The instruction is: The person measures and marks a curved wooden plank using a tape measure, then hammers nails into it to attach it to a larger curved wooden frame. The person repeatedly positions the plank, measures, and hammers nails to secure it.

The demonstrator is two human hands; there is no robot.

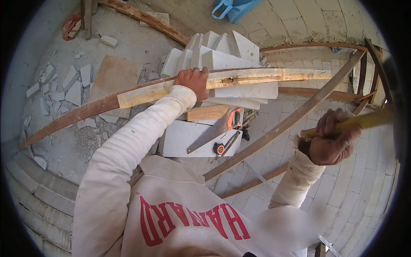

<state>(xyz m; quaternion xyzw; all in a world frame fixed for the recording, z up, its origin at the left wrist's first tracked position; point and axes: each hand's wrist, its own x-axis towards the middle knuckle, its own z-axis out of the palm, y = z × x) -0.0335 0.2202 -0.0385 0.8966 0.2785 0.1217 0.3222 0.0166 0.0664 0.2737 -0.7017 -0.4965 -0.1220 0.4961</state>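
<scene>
Left hand closed over a long timber beam, which lies across stacked white blocks. Right hand, clear of the beam, grips a yellow-handled tool; its dark far end is blurred. On a nearer white block: handsaw with orange handle, and tape measure. Short wood offcut between beam and handsaw.

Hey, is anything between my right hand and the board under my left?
In this view, a slanted beam crosses between your right hand, holding a yellow handle, and the board under your left hand. I can't tell whether it's high enough to block you.
</scene>
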